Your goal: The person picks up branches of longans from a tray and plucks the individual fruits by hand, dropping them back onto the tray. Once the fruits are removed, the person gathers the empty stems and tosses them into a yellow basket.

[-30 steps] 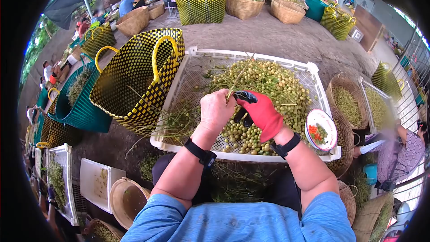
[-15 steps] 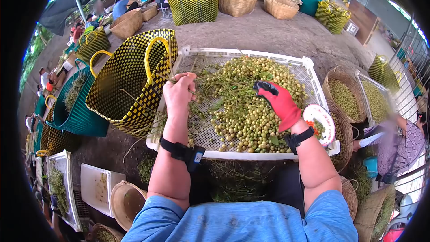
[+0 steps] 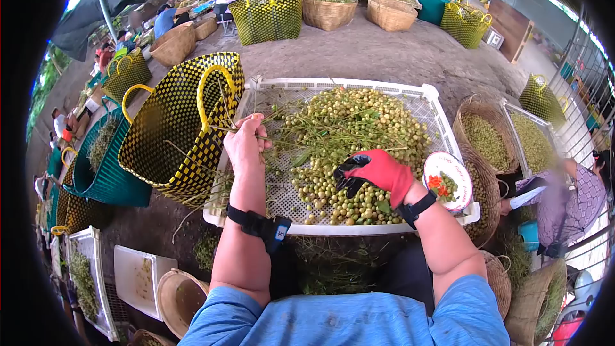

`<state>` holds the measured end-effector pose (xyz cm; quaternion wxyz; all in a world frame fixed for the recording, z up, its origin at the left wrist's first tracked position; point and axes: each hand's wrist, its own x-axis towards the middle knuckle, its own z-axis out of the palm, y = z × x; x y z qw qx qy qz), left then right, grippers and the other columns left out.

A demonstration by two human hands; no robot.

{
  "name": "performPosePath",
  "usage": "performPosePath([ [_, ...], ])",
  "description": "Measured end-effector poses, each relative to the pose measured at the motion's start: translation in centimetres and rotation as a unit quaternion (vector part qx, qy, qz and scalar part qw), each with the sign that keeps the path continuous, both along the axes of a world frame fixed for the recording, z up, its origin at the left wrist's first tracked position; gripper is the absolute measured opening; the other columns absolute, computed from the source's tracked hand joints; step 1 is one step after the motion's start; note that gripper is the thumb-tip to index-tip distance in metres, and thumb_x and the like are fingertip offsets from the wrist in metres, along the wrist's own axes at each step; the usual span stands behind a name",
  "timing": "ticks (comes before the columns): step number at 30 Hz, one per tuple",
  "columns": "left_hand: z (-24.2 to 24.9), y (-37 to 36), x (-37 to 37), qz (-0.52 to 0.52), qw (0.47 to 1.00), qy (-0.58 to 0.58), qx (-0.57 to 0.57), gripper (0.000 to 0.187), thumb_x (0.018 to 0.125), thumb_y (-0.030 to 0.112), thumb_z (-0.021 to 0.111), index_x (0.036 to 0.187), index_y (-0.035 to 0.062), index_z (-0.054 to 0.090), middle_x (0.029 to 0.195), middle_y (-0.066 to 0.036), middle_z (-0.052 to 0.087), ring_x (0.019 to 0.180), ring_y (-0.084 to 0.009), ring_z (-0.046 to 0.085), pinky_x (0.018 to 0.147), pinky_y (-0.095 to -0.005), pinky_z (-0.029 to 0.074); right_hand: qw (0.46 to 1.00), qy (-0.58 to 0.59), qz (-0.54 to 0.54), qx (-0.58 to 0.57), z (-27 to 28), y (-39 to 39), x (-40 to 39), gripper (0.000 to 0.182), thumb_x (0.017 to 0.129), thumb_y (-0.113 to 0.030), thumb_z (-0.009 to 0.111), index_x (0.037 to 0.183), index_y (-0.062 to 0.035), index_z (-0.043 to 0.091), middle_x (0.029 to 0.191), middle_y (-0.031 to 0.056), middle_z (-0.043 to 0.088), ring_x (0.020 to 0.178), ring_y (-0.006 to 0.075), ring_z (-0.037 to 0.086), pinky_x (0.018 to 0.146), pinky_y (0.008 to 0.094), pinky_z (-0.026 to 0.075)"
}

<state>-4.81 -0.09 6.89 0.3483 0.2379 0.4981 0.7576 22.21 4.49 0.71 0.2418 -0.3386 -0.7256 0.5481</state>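
Bare, my left hand [image 3: 246, 144] is closed on thin plant stems [image 3: 221, 106] at the left side of a white plastic tray [image 3: 359, 230]. My right hand [image 3: 381, 176], in a red glove with black fingertips, hovers over the round green-yellow fruits [image 3: 359, 208] heaped in the tray. Its fingers are curled but apart, and I see nothing between them. Green stems [image 3: 346, 131] lie across the heap. On the tray's right edge sits a white bowl [image 3: 464, 182] with small orange and green pieces inside.
A yellow-and-black woven basket [image 3: 160, 141] stands left of the tray, with a teal basket [image 3: 96, 179] beyond. At right are wicker baskets of fruit [image 3: 483, 134] and a person in a patterned top [image 3: 570, 205]. Other people and baskets line the far side.
My right hand has moved down and left across the heap, away from the stems it was at. My left hand stays near the tray's left side, closed on stems. The view has shifted slightly.
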Motion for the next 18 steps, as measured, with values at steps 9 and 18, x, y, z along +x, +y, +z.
performPosePath([
  [9,-0.5,0.4,-0.5,0.046,0.998,-0.035,-0.004,0.008,0.084,0.007,0.06,0.082,0.0003,0.064,0.061,-0.004,0.052,0.041,-0.0093,0.039,0.04,-0.0252,0.042,0.952,0.236,-0.161,-0.112,-0.7,2.4,2.9,0.017,0.085,-0.017,0.066,0.09,-0.0015,0.07,0.083,0.0046,0.07,0.071,0.0105,0.063,0.068,0.0255,0.05],
  [18,-0.7,0.5,2.2,0.012,0.999,-0.025,0.026,0.008,0.083,0.009,0.061,0.082,0.0015,0.063,0.06,-0.004,0.051,0.04,-0.0085,0.037,0.042,-0.025,0.04,0.983,0.074,-0.162,-0.054,1.5,0.3,0.1,0.033,0.085,-0.033,0.068,0.092,-0.0001,0.071,0.088,0.0048,0.07,0.075,0.011,0.062,0.073,0.0271,0.048],
])
